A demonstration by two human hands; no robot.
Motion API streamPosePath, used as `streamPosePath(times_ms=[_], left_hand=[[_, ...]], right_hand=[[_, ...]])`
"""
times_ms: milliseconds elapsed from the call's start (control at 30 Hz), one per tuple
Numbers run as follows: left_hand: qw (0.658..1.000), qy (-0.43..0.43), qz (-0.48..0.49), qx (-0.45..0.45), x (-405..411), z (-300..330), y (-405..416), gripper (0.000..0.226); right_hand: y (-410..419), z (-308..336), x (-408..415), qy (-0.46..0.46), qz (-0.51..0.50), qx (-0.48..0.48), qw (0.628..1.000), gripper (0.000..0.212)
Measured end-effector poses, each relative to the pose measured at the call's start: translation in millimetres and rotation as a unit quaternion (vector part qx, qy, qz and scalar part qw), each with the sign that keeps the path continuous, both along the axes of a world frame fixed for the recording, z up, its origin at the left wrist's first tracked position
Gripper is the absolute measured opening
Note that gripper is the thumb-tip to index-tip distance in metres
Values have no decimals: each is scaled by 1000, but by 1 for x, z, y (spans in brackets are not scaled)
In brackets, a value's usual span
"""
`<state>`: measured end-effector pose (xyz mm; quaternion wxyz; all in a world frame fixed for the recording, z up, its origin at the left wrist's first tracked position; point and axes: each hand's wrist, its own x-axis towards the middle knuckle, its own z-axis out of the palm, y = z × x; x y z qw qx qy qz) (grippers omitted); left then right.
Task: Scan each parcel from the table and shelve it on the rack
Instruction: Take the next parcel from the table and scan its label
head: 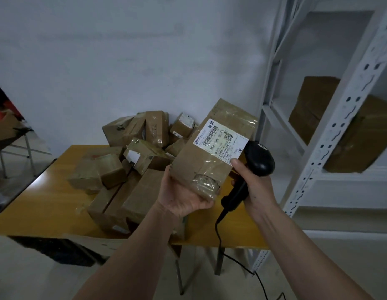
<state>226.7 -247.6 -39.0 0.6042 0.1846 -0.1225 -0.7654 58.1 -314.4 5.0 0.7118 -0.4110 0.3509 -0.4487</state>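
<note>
L hand (183, 195) cups lower end of parcel (209, 161), held tilted above table (43, 204), white label (220, 140) w/ barcode facing up. R hand (253, 182) grips black scanner (256, 162) by handle, head just beside label edge, thumb on label corner; cable (219, 239) hangs down. Behind: pile of parcels (132, 161) on table. Right: white rack (331, 135) w/ brown boxes (339, 124) on shelf.

A single wide-angle view is looking forward and down from the person's head, close over both raised forearms. It is facing the yellow wooden table (47, 198) and the pale wall behind, with the white perforated metal rack (331, 135) bending along the right edge.
</note>
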Motion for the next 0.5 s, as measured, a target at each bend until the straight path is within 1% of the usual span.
streamPosePath(times_ms=[100, 200, 267, 333, 367, 400, 467, 500], left_hand=[[1000, -5, 23, 21, -10, 8, -8, 82], [995, 12, 81, 63, -29, 18, -17, 78], [989, 11, 134, 59, -41, 19, -22, 89], [986, -39, 161, 20, -52, 21, -24, 106], [984, -77, 163, -2, -57, 23, -24, 109], [980, -119, 161, -21, -60, 24, -25, 106], [967, -191, 165, -26, -66, 27, -26, 82], [962, -204, 178, -20, -67, 29, -26, 73]], right_hand=[[-12, 5, -10, -1, -6, 3, 1000, 44], [-21, 10, -19, -7, -15, -3, 1000, 48], [-27, 11, -22, -7, -31, 0, 999, 50], [-32, 11, -26, -14, -46, 13, 999, 52], [-35, 11, -27, -17, -47, 18, 999, 50], [-37, 12, -29, -19, -45, 20, 999, 46], [-39, 12, -30, -21, -31, 12, 999, 42], [-40, 12, -31, -17, -24, 3, 1000, 43]])
